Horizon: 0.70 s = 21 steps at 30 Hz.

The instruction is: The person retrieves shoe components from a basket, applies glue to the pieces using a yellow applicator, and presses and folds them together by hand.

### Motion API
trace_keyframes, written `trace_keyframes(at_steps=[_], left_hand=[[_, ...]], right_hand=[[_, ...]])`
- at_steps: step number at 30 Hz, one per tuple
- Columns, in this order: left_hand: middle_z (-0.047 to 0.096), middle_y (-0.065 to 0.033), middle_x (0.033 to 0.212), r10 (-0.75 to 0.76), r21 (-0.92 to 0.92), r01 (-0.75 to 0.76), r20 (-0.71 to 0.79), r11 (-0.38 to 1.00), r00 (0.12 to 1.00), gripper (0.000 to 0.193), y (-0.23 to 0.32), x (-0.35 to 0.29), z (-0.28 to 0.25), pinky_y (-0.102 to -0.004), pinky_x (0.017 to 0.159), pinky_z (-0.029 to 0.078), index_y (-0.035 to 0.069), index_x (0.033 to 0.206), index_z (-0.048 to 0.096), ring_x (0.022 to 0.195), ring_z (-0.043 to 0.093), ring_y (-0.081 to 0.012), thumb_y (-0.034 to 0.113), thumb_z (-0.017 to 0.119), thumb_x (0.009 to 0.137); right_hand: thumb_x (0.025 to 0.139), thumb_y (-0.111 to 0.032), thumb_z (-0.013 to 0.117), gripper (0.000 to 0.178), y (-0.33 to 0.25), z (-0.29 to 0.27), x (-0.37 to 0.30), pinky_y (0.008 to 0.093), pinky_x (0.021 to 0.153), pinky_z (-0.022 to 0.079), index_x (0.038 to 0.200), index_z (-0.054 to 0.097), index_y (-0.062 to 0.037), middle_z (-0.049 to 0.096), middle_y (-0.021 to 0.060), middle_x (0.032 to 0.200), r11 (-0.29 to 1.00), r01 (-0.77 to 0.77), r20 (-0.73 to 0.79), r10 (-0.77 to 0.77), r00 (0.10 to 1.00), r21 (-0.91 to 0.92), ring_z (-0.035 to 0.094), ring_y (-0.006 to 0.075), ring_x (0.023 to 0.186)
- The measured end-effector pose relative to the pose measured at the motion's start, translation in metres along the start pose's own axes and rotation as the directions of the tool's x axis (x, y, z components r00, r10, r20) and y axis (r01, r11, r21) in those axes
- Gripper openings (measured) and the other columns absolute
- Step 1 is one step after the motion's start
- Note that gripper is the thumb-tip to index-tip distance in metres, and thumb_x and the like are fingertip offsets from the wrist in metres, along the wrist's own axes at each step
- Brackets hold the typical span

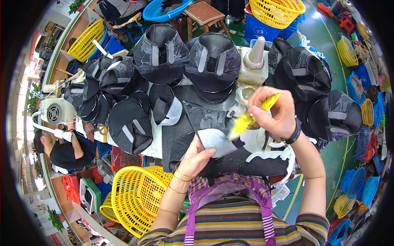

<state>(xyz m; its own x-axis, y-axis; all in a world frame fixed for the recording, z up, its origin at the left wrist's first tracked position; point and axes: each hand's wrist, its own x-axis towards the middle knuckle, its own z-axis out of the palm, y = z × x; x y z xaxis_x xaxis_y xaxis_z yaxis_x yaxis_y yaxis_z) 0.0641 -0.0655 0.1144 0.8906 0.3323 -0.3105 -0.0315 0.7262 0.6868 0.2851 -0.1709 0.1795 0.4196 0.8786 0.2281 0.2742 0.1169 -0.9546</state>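
Your left hand [193, 160] pinches a pale piece [217, 141], with the thumb on top and the other fingers mostly hidden beneath it. The piece is over the middle of the dark mat [262, 167]. Your right hand [276, 112] is closed around a yellow brush [246, 121], also over the mat. The tip of the brush points down at the right side of the piece. It is blurry, so you can't tell if the two touch.

The mat lies on a white surface [156, 143]. Past the far edge of the mat sit two big black caps [159, 57], side by side, with their open ends up. Another black cap [129, 119] is just left of the mat, and more black caps [301, 76] are heaped to its right and farther back. A white cone [256, 53] stands behind the mat, on the right, and a small pot [246, 93] is just in front of it. White strips [266, 154] lie at the near right of the mat. A yellow basket [137, 197] is to the left of the mat, nearer to you.
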Motion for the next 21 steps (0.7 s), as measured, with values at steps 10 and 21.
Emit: trace_keyframes(at_steps=[10, 21], left_hand=[[0.048, -0.0114, 0.122, -0.008, -0.348, 0.018, 0.032, 0.937, 0.999, 0.037, 0.037, -0.001, 0.004, -0.0457, 0.095, 0.039, 0.007, 0.124, 0.036, 0.114, 0.047, -0.0264, 0.002, 0.042, 0.088], [0.038, -0.0071, 0.134, 0.115, -0.316, -0.096, 0.042, 0.944, 0.992, 0.049, 0.019, -0.017, 0.009, -0.0417, 0.103, 0.024, 0.009, 0.131, 0.033, 0.120, 0.039, -0.0253, 0.037, 0.039, 0.091]], right_hand=[[0.065, -0.003, 0.066, 0.015, -0.045, 0.020, -0.020, 0.0258, 0.054, 0.047, 0.073, 0.053, -0.0057, 0.061, 0.0068, 0.073, 0.898, 0.389, 0.003, -0.397, 0.918, -0.206, 0.061, 0.0176, 0.062], [0.063, -0.001, 0.066, 0.020, -0.042, 0.030, -0.048, 0.0290, 0.064, 0.051, 0.079, 0.053, -0.0046, 0.062, 0.0091, 0.085, 0.868, 0.388, 0.032, -0.398, 0.917, -0.309, 0.063, 0.0231, 0.073]])
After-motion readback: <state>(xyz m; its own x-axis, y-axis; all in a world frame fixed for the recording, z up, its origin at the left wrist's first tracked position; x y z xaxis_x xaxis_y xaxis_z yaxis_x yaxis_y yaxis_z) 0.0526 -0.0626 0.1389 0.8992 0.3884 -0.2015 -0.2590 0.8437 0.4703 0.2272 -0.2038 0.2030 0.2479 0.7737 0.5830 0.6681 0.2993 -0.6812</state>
